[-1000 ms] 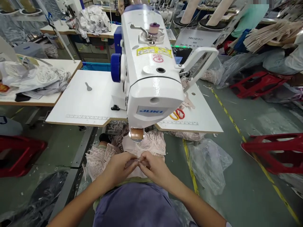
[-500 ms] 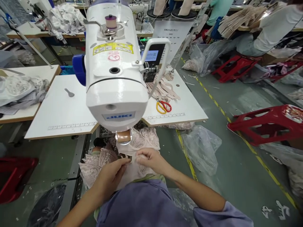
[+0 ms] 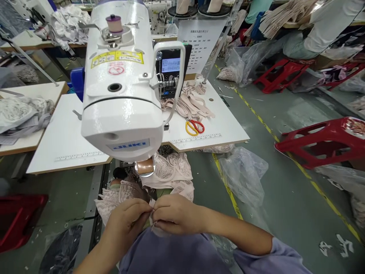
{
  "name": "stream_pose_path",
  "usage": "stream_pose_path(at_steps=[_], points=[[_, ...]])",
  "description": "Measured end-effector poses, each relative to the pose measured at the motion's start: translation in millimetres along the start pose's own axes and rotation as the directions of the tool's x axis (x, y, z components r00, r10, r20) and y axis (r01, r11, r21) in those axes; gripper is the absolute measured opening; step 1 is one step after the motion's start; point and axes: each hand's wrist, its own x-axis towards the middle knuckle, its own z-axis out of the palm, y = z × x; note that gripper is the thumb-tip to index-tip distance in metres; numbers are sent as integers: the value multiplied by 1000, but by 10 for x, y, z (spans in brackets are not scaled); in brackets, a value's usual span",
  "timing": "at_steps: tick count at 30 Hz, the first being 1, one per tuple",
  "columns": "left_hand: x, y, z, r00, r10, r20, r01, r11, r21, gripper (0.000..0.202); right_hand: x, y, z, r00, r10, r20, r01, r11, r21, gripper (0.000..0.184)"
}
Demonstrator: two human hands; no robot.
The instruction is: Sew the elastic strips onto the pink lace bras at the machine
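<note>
My left hand (image 3: 129,216) is closed in a pinch in front of my lap. Fingertip to fingertip with it, my right hand (image 3: 178,215) is curled round the same pale pink fabric (image 3: 159,230), which looks like part of a bra; a small end pokes up between the fingers, and most of it is hidden. Beyond my hands, a pale lace bra (image 3: 169,167) lies below the sewing machine head (image 3: 122,127), partly under its metal-rimmed brown end (image 3: 145,166). More lace bra cups (image 3: 114,196) are bunched at the left, beside my left hand.
On the white table's right part lie scissors (image 3: 194,127) with yellow and red handles and a heap of pale straps (image 3: 192,102). A printed ruler (image 3: 196,139) runs along its edge. Red stools (image 3: 322,142) and plastic bags (image 3: 242,177) are on the floor. A person sits at the back right.
Both hands have drawn down towards my lap and come together, the fabric going with them. My right hand has closed further round it. The view has shifted slightly, putting the machine further left.
</note>
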Motion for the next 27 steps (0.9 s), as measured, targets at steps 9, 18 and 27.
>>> stream_pose_path(at_steps=[9, 18, 27], points=[[92, 21, -50, 963, -109, 245, 81, 989, 121, 11, -18, -5, 66, 995, -67, 73, 79, 978, -191, 23], [259, -78, 68, 911, -284, 299, 344, 922, -175, 8, 24, 97, 154, 978, 194, -81, -183, 975, 126, 21], [169, -36, 355, 895, -431, -114, 320, 799, -509, 16, 123, 0, 100, 902, 373, -218, -301, 905, 301, 19]])
